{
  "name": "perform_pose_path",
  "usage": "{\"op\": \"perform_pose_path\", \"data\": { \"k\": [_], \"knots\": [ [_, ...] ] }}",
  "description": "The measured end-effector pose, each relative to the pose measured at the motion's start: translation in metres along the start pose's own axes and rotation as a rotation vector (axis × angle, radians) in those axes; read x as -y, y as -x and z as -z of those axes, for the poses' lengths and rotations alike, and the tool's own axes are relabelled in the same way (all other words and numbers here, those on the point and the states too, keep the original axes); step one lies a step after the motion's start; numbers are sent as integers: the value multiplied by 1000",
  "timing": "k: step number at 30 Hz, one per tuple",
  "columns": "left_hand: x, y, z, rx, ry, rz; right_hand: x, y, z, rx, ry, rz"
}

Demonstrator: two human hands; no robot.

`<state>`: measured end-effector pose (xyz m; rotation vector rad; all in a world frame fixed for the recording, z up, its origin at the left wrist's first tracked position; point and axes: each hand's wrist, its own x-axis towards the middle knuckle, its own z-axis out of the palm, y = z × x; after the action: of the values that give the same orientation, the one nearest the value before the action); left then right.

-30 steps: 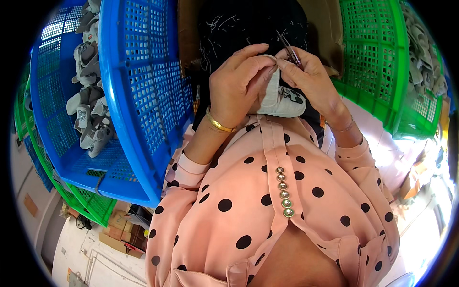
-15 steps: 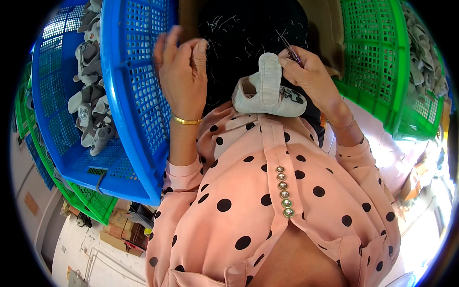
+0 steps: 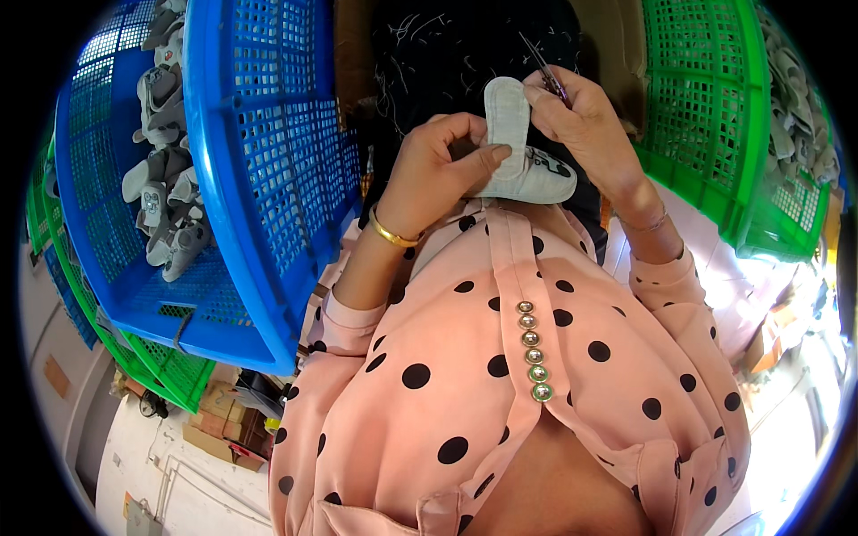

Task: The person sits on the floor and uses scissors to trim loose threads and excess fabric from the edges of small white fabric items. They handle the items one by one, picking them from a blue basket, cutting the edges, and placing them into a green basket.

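Note:
A small pale grey shoe (image 3: 534, 186) with a wide strap and a dark printed pattern on the toe is in front of my belly. My left hand (image 3: 442, 170) is closed on the shoe, thumb lying on the strap and fingers hidden behind it or in the opening. My right hand (image 3: 585, 134) grips small pointed scissors (image 3: 550, 79), the thin blades pointing away from me. Its thumb and fingertips are also at the upper end of the strap; whether they pinch it is hard to tell.
At the left stands a blue plastic basket (image 3: 210, 179) with several grey shoes (image 3: 170, 210) in it. A green basket (image 3: 706, 134) at the right stands by more grey pieces (image 3: 795, 116). Loose thread ends lie on the dark cloth (image 3: 465, 54) on my lap.
My left hand has come from beside the blue basket to the right and taken hold of the shoe. My right hand stays by the strap with the scissors, slightly higher.

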<state>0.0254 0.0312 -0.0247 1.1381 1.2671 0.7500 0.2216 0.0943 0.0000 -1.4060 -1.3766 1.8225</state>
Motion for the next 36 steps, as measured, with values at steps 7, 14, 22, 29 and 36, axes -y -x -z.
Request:
{"op": "perform_pose_path", "data": {
  "k": [7, 14, 22, 29, 36],
  "knots": [
    [-16, -9, 8, 104, 259, 61, 5, 5, -2, -12, 378, 158],
    [-35, -15, 16, 34, 398, 113, 17, -2, 13, -354, 593, 319],
    [-41, -19, 25, -34, 387, 46, 37, 13, 16, -158, 29, 261],
    [-54, -16, 19, -91, 358, 55, 48, 11, 4, -114, -9, 289],
    [-68, -9, 5, -251, 83, -197, 59, 13, -14, -255, 201, 379]
  ]
}}
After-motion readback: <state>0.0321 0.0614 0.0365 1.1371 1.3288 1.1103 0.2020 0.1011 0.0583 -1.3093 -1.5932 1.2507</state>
